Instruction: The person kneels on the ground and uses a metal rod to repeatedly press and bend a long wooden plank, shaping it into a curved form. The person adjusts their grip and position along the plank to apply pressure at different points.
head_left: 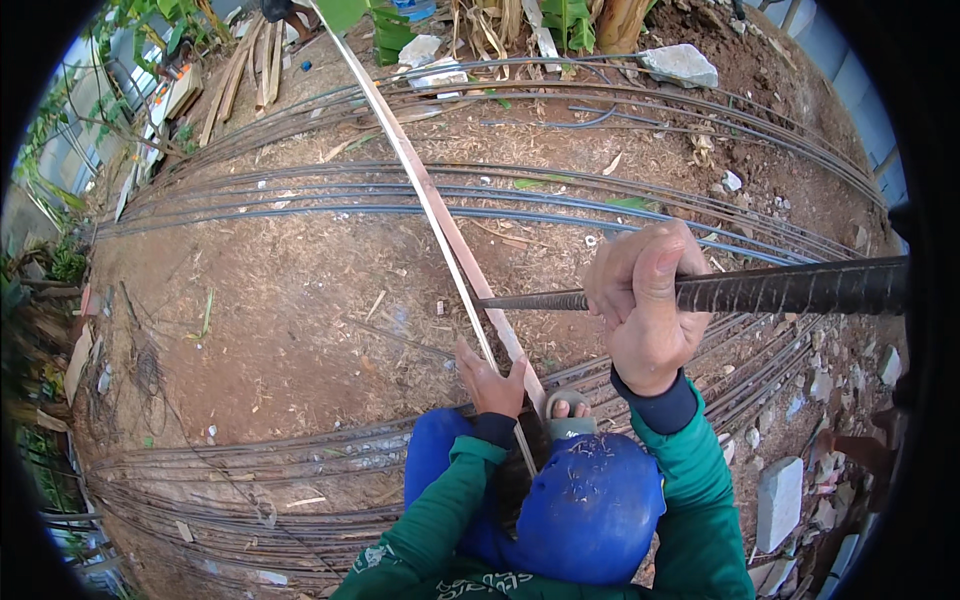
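My right hand (652,300) is closed round a dark ribbed steel bar (800,288), which runs from the right edge toward the middle. The bar's far end meets the gap between a pale, thin wooden strip (445,225) and a reddish-brown board (460,245). Both wooden pieces lie side by side, stretching from my knees to the top of the view, with a narrow dark gap between them near me. My left hand (492,388) holds the near part of the strip, thumb on its right side and fingers on its left.
Several long steel rods (330,210) cross the dirt ground in bundles, beyond and beside me. My blue-clad knee (590,510) and sandaled foot (570,410) are beside the board. White rubble blocks (680,65) lie at the far right, and a person's limb (290,12) shows at the top.
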Motion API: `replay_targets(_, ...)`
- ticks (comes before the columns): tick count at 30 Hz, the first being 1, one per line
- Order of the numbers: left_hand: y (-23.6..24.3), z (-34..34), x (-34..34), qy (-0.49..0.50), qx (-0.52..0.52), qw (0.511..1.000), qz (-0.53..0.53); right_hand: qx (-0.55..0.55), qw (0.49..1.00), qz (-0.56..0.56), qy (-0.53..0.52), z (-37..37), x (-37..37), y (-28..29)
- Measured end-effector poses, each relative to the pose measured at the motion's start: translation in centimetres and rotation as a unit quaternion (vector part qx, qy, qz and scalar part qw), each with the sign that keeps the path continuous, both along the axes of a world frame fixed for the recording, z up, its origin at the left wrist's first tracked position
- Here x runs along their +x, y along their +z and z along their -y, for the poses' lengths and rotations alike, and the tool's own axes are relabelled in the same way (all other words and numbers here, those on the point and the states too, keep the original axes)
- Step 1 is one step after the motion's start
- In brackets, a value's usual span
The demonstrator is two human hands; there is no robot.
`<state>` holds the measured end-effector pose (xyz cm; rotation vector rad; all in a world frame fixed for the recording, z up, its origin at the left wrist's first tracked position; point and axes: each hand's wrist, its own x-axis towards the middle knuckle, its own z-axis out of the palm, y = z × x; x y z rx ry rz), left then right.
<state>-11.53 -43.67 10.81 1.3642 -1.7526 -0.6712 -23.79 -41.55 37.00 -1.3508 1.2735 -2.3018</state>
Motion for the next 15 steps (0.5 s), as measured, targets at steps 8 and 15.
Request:
replay_targets(8, -4.0, 2.3, 2.5, -0.111, 0.187, 0.971, 0.097, -0.021, 0.985, 0.156, -0.07, -0.5, -9.6, -1.3)
replay_targets(15, -3.0, 1.9, 1.9, -0.085, 0.189, 0.968, 0.139, -0.03, 0.966, 0.227, -0.121, -1.1, -11.4, -1.6)
